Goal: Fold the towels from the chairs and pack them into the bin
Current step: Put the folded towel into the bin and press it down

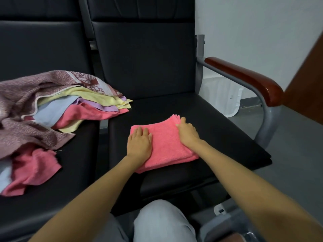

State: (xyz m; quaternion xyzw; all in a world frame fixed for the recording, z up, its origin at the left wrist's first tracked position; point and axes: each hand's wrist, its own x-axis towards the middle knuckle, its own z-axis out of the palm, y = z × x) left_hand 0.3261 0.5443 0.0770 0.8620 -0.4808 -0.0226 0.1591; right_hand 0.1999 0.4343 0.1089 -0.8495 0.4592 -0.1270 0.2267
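Towel point(166, 147) folded, lies mid-seat on the right chair point(220, 137). Left hand point(139, 144) and right hand point(187, 133) rest flat on it, fingers point(139, 132) straight and together. Judgement: press creases outward, square edges before lifting. Unfolded pile point(57, 110) at 9 o'clock, on the left chair point(78, 165).

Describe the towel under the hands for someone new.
Find the black chair with the wooden armrest. On its seat lies a pink towel under the left hand and the right hand. Unlike the loose pink towels piled on the neighbouring chair, it is folded into a neat rectangle.
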